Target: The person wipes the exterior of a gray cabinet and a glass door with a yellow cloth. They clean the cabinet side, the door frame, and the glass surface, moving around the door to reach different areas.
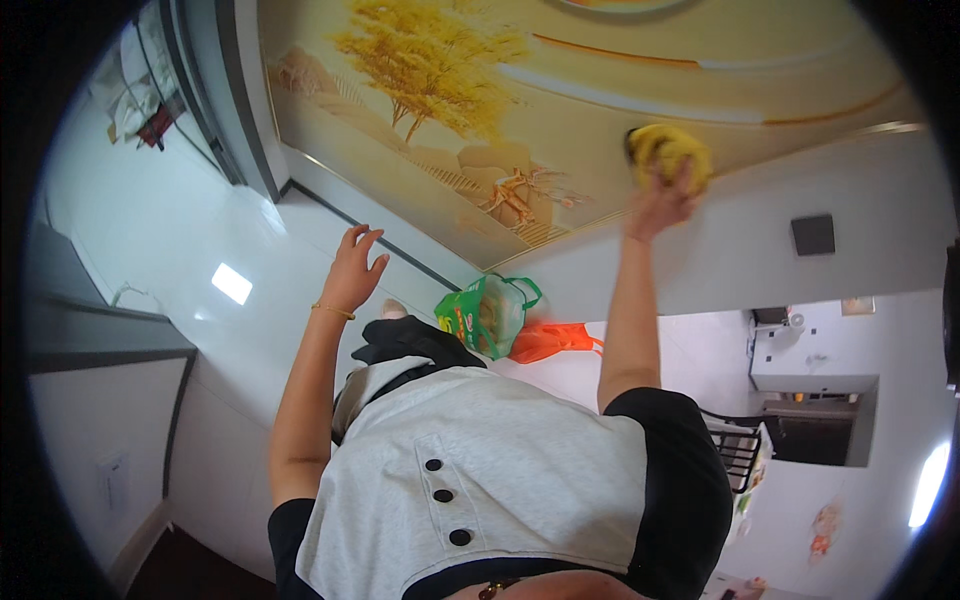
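My right hand (pixel 670 196) is shut on a bunched yellow cloth (pixel 679 154) with dark patches, blurred at its edges. The cloth is up against a gold-toned wall mural (pixel 570 142), near the mural's lower border; whether it presses on the surface I cannot tell. A yellow tree, steps and a curving band decorate the mural. My left hand (pixel 354 271) is held out over the pale floor with its fingers apart and nothing in them. Around its wrist is a gold-coloured bracelet (pixel 333 310).
A green shopping bag (pixel 480 315) and an orange bag (pixel 551 341) stand by the wall near my feet. A dark switch plate (pixel 813 235) is on the wall at right. To the left is a grey door frame (pixel 232 97); a black metal rack (pixel 735 454) stands far right.
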`<state>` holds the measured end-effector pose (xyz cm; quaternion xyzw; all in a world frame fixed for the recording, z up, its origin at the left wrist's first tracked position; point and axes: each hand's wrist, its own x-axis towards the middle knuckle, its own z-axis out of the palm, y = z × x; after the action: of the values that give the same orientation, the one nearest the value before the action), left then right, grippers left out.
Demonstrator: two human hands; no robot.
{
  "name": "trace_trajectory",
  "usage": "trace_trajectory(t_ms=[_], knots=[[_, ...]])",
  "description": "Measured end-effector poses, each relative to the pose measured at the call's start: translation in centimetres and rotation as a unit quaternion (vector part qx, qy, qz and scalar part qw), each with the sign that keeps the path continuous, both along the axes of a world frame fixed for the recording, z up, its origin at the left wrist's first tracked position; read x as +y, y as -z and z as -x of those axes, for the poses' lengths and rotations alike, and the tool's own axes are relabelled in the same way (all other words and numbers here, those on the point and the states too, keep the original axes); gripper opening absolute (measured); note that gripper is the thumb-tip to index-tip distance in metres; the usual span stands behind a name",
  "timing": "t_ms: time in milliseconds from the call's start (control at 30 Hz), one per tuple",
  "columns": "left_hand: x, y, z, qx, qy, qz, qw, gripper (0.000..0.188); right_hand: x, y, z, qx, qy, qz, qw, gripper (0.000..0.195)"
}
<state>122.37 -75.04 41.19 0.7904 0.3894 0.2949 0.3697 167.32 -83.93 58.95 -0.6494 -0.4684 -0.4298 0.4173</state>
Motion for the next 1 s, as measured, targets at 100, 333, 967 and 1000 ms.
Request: trace_trajectory(t_ms=[100, 333, 967, 1000], knots=[[-0.4, -0.6, 0.7, 0.010, 0.007, -0.015, 1.000, 0.043, -0.1, 7.2, 3.6, -0.046, 0.075, 0.219, 0.972, 0.037], [-0.8, -0.2, 2.9, 0.019, 0.003, -0.005, 1.000, 0.043, 1.5, 2.2, 5.7, -0.121, 0.050, 0.317, 0.939, 0.020], [-0.3, -0.2, 2.9, 0.037, -0.008, 0.001, 0.999, 0.043, 2.5, 3.1, 6.1, -0.077, 0.035, 0.351, 0.932, 0.033], [-0.3, -0.3, 2.6, 0.036, -0.004, 0.001, 0.999, 0.043, 3.0, 0.4, 5.6, -0.098, 0.055, 0.285, 0.952, 0.034]])
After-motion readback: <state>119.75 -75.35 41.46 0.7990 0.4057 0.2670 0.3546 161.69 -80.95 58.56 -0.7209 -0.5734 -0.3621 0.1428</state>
